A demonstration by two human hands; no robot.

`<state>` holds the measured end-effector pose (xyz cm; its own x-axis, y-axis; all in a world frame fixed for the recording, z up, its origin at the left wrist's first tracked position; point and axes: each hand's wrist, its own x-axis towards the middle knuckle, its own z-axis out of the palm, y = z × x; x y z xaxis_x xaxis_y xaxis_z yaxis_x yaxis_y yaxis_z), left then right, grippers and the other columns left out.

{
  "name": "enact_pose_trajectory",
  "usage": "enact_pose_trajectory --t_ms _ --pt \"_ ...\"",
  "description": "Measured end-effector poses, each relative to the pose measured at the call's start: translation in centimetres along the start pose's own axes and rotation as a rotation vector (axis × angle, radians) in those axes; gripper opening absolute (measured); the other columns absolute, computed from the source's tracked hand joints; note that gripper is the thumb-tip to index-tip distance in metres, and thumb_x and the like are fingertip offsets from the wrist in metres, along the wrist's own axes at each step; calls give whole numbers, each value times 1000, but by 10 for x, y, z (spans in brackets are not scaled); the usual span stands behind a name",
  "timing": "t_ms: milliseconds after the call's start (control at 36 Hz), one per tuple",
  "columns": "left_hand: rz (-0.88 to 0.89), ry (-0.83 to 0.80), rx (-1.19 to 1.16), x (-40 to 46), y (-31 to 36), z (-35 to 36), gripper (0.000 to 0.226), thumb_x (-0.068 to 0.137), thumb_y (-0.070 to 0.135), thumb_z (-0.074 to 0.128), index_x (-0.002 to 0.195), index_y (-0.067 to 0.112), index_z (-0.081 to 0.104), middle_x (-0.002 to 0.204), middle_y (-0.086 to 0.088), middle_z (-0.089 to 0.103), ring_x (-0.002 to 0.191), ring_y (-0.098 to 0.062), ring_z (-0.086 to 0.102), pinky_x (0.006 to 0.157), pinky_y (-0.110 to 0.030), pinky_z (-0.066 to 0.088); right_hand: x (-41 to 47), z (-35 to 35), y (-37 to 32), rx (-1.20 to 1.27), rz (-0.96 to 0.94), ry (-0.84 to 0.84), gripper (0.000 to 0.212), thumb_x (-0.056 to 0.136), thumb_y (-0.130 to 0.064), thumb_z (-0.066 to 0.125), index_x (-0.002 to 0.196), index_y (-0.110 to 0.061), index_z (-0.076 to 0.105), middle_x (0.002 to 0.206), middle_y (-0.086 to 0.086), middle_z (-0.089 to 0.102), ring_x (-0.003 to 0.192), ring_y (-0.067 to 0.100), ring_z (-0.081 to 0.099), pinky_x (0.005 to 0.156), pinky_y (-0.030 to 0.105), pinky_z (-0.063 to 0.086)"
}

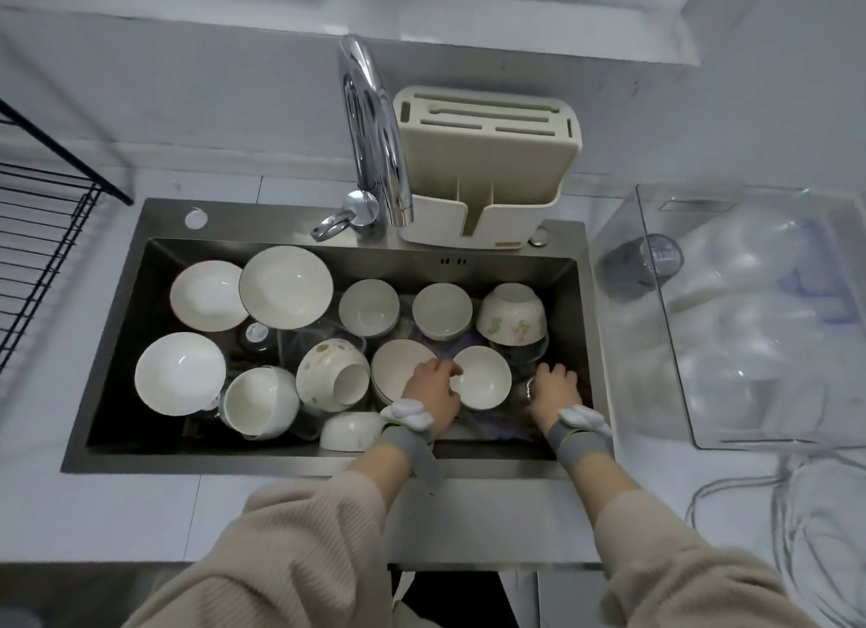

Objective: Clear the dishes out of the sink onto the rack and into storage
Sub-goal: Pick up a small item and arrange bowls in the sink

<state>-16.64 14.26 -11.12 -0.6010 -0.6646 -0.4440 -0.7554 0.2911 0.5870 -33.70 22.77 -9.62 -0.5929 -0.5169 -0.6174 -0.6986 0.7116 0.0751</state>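
You are reaching both hands down into the steel sink point(117, 309), which is sitting in the pale desk point(140, 510) and holding a crowd of white bowls and plates. Your left hand point(433, 391) is curling its fingers over the near rim of a small white bowl point(485, 377) lying open side up toward the right end of the basin, with the thumb side resting against the larger bowl point(398, 367) just beside it. Your right hand point(555, 388) is lying farther right, near the sink's right wall, with its fingers bending around what looks like a clear glass point(527, 386); whether it is truly gripping it, you cannot tell from this angle. A flower-patterned bowl point(513, 316) is tilting on its side behind your right hand, and another patterned bowl point(330, 374) is lying on its side near the middle. Two wide plates point(286, 288) are resting at the back left. Grey straps with white fittings are wrapping both wrists, and beige sleeves are covering your forearms. The chrome tap point(370, 131) is arching over the back rim, beside a cream knife and utensil holder point(487, 168). A black wire rack point(42, 234) is standing at the left edge, well apart from the hands, and a clear plastic storage box point(750, 318) holding clear containers is sitting on the desk to the right of the sink.
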Motion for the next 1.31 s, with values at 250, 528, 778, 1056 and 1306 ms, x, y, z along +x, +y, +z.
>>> enact_pose_trajectory --t_ms 250,528,778,1056,1306 --pt "85 -58 -30 -1 18 4 43 87 10 55 129 18 50 134 -4 49 124 -24 41 98 -30 38 -12 -13 -3 50 7 76 69 76 -21 76 132 -7 39 137 14 33 124 36 36 93 33 42" --pt "250 -18 -53 9 69 12 82 73 33 78 143 17 38 141 -5 44 126 -24 44 97 -25 33 -29 -55 -1 98 -37 233 65 68 -29 75 121 -9 44 127 13 39 113 33 43 94 31 36" --pt "411 120 -280 11 115 -3 75 74 11 76 140 7 42 134 -12 47 126 -25 45 102 -23 32 -55 -100 3 259 -71 357 55 67 -25 71 115 -8 48 121 13 43 111 34 41 89 31 39" --pt "539 356 -362 12 150 -23 78 70 32 79 136 3 48 127 -11 56 118 -23 52 101 -24 35 -78 -151 18 326 -90 542 55 62 -27 72 111 -10 54 117 13 46 107 33 42 95 31 33" --pt "617 590 -352 23 175 -36 73 69 50 67 132 15 51 119 2 57 107 -16 54 96 -26 40 -90 -184 30 484 -158 627 69 61 -30 75 125 -14 57 119 10 48 114 31 42 98 31 34"
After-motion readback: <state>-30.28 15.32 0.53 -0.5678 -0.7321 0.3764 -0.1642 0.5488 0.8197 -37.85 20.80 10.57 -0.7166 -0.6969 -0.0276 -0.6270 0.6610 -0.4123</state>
